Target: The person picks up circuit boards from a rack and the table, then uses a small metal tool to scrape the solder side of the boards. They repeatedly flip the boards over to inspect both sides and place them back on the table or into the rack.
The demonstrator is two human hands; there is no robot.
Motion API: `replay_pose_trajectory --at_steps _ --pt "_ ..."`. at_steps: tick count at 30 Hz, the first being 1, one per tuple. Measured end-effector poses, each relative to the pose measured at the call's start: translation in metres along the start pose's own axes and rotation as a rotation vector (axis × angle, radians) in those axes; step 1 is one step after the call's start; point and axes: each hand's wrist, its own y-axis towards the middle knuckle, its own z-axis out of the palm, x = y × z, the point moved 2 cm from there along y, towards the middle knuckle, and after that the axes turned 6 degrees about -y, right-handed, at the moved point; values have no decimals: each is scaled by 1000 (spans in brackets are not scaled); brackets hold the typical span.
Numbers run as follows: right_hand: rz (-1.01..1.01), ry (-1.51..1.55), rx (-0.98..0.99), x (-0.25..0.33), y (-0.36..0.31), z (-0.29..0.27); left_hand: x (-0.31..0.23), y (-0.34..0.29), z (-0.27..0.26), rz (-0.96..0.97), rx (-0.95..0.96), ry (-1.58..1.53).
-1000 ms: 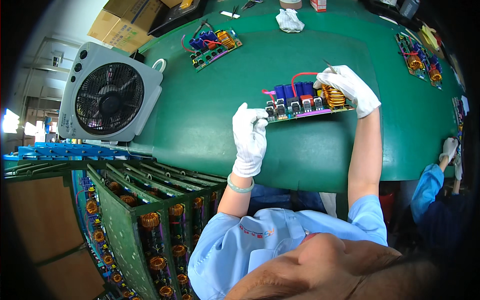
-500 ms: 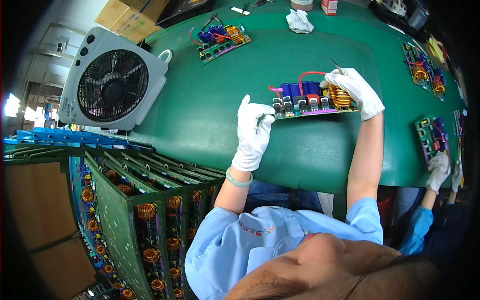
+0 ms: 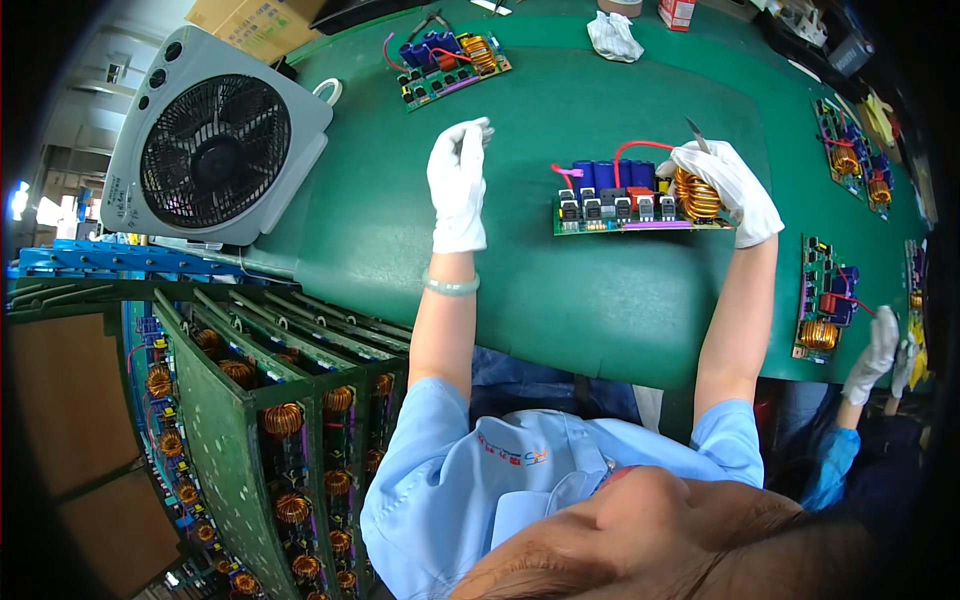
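A green circuit board (image 3: 640,225) sits on the green-topped bench, with blue capacitors (image 3: 608,174), a red wire (image 3: 642,145), a row of black parts with metal tabs, and a copper-wound coil (image 3: 696,197) at its right end. My white-gloved right hand (image 3: 738,190) is closed around the coil end. From its fingers sticks a slim pointed metal tool (image 3: 695,133), which looks like tweezers; its lower part is hidden. My left hand (image 3: 459,188), also gloved, is raised left of the board, not touching it. Its fingers extend up and bend rightward, with nothing visible in them.
Another board (image 3: 452,72) lies at the back left, near a grey fan (image 3: 215,145). A crumpled white cloth (image 3: 615,38) is at the back. At right, a co-worker's gloved hand (image 3: 873,355) is near a board (image 3: 827,305). A green rack (image 3: 225,400) of boards stands lower left.
My left hand has moved away from the board, up and left. The board in my right hand has turned slightly. A co-worker's hand has come off a board at right.
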Motion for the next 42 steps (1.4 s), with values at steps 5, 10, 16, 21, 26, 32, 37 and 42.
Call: replay_pose_trajectory --at_steps 5,10,16,21,26,32,37,42 --pt "-10 14 -6 4 -3 -1 30 16 5 -216 -20 -10" --pt "-56 28 3 2 -2 1 32 10 3 -255 -45 -20" --pt "14 62 14 1 -1 -1 34 12 10 -234 12 -47" --pt "-5 1 15 4 0 0 33 11 11 -219 15 -68" --pt "-39 -19 3 8 -4 0 33 12 11 -222 29 -41" --pt "16 12 6 3 -4 2 27 11 13 -216 18 -28" --pt "41 -13 -2 11 -11 4 30 11 14 -226 27 -26" --pt "31 54 -17 8 -14 7 34 10 16 -211 50 -37"
